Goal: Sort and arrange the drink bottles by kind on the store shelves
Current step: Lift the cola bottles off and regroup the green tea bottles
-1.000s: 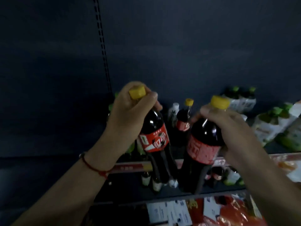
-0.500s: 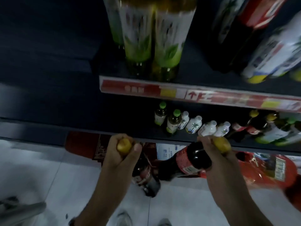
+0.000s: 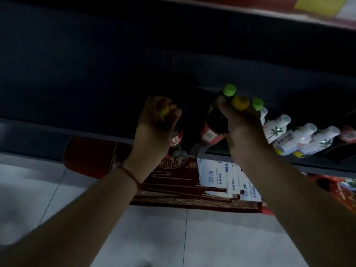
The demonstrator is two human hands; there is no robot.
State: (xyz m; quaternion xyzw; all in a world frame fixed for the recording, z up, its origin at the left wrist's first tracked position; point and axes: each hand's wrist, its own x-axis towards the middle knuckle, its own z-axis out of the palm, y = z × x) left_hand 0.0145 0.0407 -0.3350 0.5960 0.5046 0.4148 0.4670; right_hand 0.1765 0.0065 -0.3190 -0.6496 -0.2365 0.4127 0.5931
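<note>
Two dark cola bottles with yellow caps and red labels stand at the front of a low dark shelf (image 3: 57, 130). My left hand (image 3: 154, 128) grips the left cola bottle (image 3: 176, 139) round its cap and neck. My right hand (image 3: 242, 128) holds the right cola bottle (image 3: 212, 130) by its yellow cap. Just behind the right hand show two green caps (image 3: 229, 90) of tea bottles. To the right stand three white bottles with a palm-tree print (image 3: 275, 130).
A red-labelled bottle (image 3: 348, 134) sits at the far right of the shelf. Under the shelf lie a red patterned box (image 3: 92, 160) and white-blue cartons (image 3: 217, 174). Grey floor tiles (image 3: 221, 237) fill the foreground. An upper shelf's red price strip (image 3: 317, 10) crosses the top.
My view has tilted down to the low shelf. Both hands have carried the cola bottles forward from above the floor onto this shelf, left of the green-capped bottles.
</note>
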